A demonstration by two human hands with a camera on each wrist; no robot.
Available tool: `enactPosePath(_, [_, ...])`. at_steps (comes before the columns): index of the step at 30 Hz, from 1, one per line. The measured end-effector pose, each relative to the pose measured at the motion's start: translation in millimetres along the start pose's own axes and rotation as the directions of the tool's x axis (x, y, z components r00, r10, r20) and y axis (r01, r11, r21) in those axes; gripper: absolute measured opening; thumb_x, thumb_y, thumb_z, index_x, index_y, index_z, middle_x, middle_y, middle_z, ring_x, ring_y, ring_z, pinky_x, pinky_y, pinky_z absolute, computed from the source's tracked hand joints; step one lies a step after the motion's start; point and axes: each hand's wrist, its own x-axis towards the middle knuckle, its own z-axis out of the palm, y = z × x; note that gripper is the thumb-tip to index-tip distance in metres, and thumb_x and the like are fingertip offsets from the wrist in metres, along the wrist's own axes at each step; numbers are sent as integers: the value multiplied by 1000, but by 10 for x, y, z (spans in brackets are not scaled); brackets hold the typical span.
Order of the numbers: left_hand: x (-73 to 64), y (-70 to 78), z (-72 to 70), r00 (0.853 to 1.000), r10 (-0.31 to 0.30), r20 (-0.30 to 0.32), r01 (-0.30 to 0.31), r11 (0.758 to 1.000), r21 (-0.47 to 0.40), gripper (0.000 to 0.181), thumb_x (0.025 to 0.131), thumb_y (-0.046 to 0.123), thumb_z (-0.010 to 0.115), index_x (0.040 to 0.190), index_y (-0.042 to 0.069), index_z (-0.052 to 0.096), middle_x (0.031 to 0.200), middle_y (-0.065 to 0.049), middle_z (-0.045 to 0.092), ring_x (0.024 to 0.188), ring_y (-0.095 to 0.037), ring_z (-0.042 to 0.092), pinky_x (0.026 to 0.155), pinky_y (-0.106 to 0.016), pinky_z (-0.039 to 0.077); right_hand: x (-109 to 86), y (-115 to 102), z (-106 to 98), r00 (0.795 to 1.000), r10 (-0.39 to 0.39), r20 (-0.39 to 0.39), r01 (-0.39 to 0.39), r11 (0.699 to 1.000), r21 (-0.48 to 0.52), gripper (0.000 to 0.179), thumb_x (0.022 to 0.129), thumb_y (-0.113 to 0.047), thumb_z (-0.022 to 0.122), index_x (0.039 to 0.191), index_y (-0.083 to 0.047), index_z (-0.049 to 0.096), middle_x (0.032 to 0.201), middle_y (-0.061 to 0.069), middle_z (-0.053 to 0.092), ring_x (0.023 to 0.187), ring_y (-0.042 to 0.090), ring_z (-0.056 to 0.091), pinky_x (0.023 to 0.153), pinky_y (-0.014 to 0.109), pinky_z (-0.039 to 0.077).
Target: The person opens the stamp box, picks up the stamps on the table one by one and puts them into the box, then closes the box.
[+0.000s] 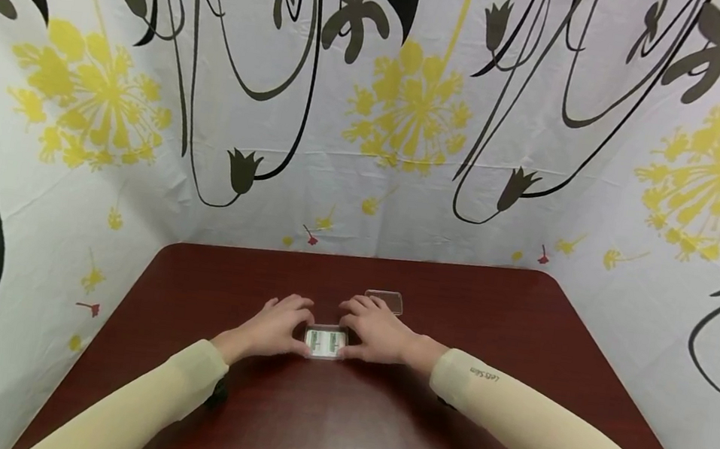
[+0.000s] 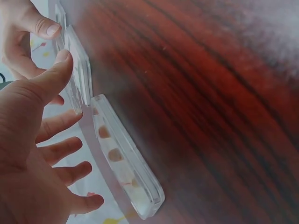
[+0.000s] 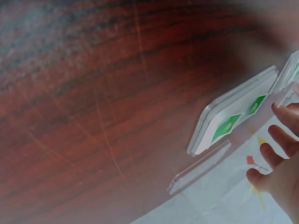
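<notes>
In the head view a small clear plastic case (image 1: 326, 343) with a white and green insert sits between the two hands. My left hand (image 1: 275, 323) grips its left end between thumb and index finger, the other fingers spread. The right hand (image 1: 380, 332) holds the opposite end, thumb in front and fingers behind. The left wrist view has the left hand (image 2: 37, 116) along a thin clear edge, the right thumb (image 2: 46, 27) beyond. Below it, a clear case (image 2: 126, 158) with brown shapes lies on the table. Under the right hand (image 3: 280, 158) stands a clear case (image 3: 233, 116) with green labels.
A flat clear lid (image 1: 391, 302) lies just behind the right hand, also seen as a thin clear sheet (image 3: 201, 168) in the right wrist view. The dark red wooden table (image 1: 332, 433) meets patterned cloth walls (image 1: 313, 165) at the back and sides.
</notes>
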Motion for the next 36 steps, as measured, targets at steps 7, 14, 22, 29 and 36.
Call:
enactPosePath(7, [-42,42,0,1000,3,15,-3,1000,-1,49,81,55,79,113,21,68,151,-7,44,144,-27,33,109,-69,22,-13,-23,39,1000,-8,0,8,1000,-15,57,89,-71,59,115,-21,70,139,3,52,134,23,41,109,57,33])
enactPosePath(14, [-39,18,48,1000,5,9,-6,1000,28,51,81,57,79,115,21,68,150,-7,45,143,-27,34,109,-69,24,-18,-45,75,1000,1,-8,-1,1000,-15,59,88,-71,60,116,-20,70,139,2,52,133,22,41,108,55,34])
enactPosePath(22, [-46,23,77,1000,6,1,-6,999,41,52,81,56,80,116,20,68,149,-7,47,141,-27,36,108,-69,25,-22,-86,80,1000,28,-13,-28,1000,-10,57,86,-68,66,114,-19,72,139,3,53,133,23,43,106,55,36])
enactPosePath(29, [-53,45,65,1000,-5,1,5,998,65,54,80,57,80,118,21,67,145,-7,50,138,-26,39,107,-69,27,-12,-132,28,996,85,15,-85,996,14,56,83,-66,71,113,-19,74,140,3,53,133,24,43,105,54,37])
enactPosePath(36, [-59,57,62,1000,-11,5,10,996,90,56,80,59,79,119,21,68,144,-7,51,137,-27,40,106,-69,27,-52,-152,26,995,102,14,-102,994,-29,68,83,-71,67,126,-18,70,143,3,51,134,25,42,106,56,35])
